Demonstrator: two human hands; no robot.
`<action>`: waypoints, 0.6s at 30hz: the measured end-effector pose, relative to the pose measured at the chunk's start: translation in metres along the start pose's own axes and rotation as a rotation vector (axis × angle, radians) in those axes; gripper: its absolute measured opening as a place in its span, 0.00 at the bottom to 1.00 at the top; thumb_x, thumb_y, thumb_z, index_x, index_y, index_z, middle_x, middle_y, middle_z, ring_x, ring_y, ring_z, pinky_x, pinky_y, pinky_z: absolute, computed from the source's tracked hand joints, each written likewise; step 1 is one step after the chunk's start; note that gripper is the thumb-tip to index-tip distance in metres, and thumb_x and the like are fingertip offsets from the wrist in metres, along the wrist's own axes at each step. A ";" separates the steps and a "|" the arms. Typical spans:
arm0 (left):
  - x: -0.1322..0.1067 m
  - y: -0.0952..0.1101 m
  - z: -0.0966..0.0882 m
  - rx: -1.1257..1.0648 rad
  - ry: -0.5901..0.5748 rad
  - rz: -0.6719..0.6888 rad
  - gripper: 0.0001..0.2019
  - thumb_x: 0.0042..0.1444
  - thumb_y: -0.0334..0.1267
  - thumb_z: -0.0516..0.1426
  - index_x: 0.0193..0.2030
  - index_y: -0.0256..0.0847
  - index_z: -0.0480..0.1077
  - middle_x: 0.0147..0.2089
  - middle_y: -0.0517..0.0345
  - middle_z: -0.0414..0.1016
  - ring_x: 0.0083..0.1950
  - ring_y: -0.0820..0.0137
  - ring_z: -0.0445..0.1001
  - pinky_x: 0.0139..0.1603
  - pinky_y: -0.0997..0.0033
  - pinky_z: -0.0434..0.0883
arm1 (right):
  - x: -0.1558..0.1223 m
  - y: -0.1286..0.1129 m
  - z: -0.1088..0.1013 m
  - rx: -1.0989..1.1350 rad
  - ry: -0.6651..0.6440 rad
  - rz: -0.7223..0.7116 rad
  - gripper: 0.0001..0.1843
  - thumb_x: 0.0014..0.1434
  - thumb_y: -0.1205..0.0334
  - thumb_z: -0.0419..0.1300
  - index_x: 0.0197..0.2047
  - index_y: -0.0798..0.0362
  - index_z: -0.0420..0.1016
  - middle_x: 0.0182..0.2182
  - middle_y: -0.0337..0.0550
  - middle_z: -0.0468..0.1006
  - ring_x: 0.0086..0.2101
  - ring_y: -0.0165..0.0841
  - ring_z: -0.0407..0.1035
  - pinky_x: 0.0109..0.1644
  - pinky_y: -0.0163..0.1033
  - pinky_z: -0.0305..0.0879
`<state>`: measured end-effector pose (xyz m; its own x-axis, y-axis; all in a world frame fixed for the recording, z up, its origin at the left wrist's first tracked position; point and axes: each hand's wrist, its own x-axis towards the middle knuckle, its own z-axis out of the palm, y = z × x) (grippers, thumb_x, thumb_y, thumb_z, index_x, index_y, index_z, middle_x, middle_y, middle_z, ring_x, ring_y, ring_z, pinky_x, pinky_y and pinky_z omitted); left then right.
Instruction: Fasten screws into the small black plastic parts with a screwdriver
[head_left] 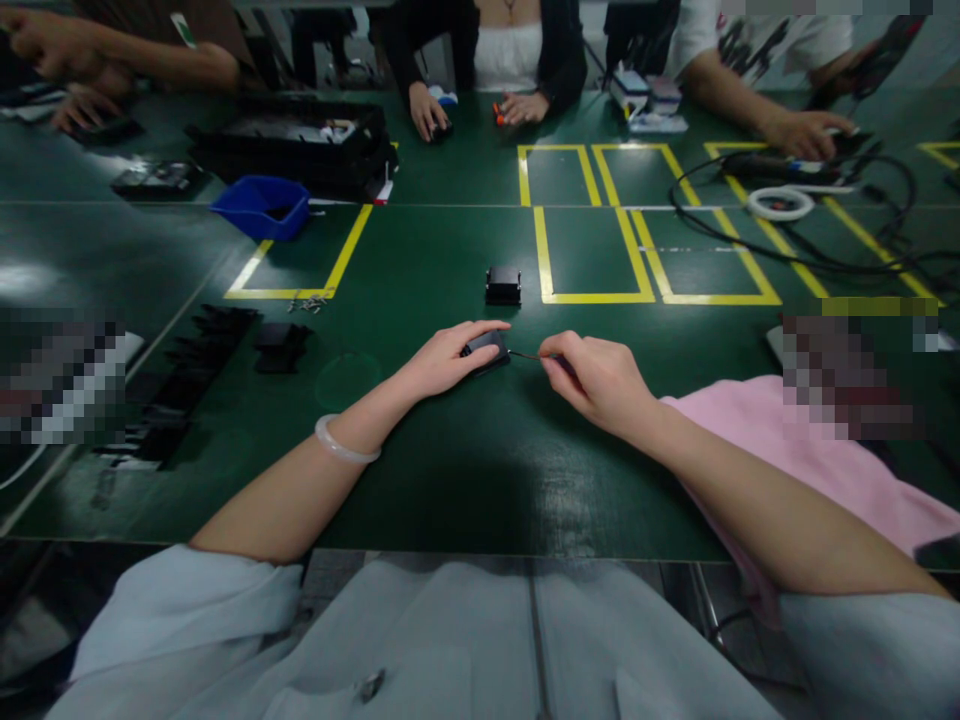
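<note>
My left hand [454, 355] grips a small black plastic block [489, 352] against the green table, thumb on the near side and fingers along the far side. In my right hand [592, 372], thumb and fingers pinch a thin, dark, rod-like tool [525, 354]. Its far end meets the right side of the block; I cannot make out the exact tip. Just beyond my hands stands another black block [503, 285] with small upright parts at its corners. Off to the left lies a black part [280, 346] beside a row of similar black pieces [199, 385].
Small screws [311, 300] lie near a blue scoop-shaped bin [264, 207]. A black tray [300, 145] stands behind it. Yellow tape rectangles [596, 298] mark the green table [465, 480]. Cables [780, 205] and a pink cloth [750, 415] are at right. Co-workers' hands [429, 112] work opposite.
</note>
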<state>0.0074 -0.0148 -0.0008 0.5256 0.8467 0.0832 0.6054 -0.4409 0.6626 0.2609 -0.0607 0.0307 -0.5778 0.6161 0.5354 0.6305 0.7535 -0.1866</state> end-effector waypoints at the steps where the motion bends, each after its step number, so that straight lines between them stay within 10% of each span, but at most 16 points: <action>1: 0.000 0.000 0.000 0.001 0.001 0.002 0.24 0.68 0.51 0.51 0.67 0.46 0.67 0.65 0.53 0.73 0.63 0.59 0.71 0.65 0.59 0.65 | 0.000 0.000 0.000 0.004 -0.016 0.014 0.10 0.71 0.60 0.49 0.44 0.52 0.70 0.29 0.41 0.80 0.26 0.32 0.71 0.34 0.37 0.60; 18: 0.000 0.000 0.000 0.001 0.004 0.008 0.25 0.68 0.50 0.51 0.67 0.44 0.67 0.64 0.51 0.73 0.63 0.59 0.71 0.65 0.58 0.65 | 0.000 0.000 0.002 0.010 -0.038 0.028 0.10 0.71 0.60 0.49 0.43 0.52 0.70 0.29 0.40 0.79 0.26 0.32 0.70 0.33 0.37 0.58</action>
<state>0.0074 -0.0145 -0.0009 0.5279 0.8444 0.0913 0.6021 -0.4478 0.6610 0.2602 -0.0602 0.0294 -0.5795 0.6450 0.4981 0.6416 0.7379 -0.2091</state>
